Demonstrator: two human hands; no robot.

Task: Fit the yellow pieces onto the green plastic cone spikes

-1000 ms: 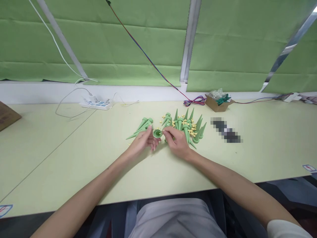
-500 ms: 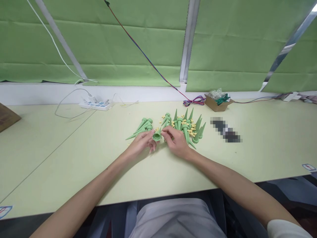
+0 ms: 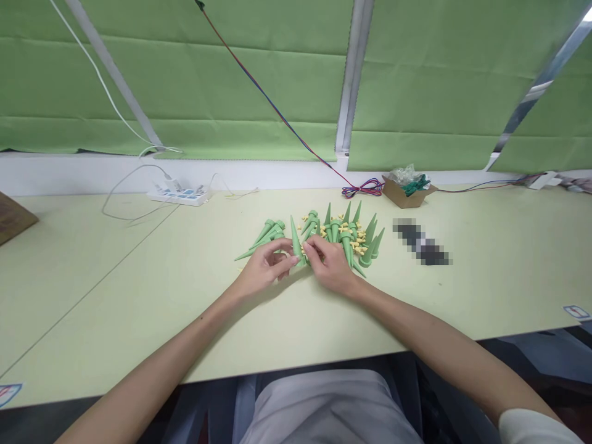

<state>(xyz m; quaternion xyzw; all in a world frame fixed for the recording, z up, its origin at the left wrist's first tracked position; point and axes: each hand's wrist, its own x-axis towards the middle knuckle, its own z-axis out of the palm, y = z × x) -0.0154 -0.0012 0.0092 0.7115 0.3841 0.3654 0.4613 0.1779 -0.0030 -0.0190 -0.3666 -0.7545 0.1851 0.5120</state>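
1. The left hand grasps a green cone between thumb and fingers, near its wide end; the tip points up, leaning slightly left.
2. The cone is over the middle of the tabletop, between the two hands. Whether its base touches the surface, I cannot tell.
3. The right hand is just beside the cone, fingers drawn together in a pinch; I cannot tell what, if anything, they grip.
4. A pile of cones, some standing tip up, lies beyond the right hand, with yellow bits among them.
5. Other cones lie just beyond the left hand, tips toward the tabletop's left edge.
6. Along the far edge are a power strip, coiled wires and a box.
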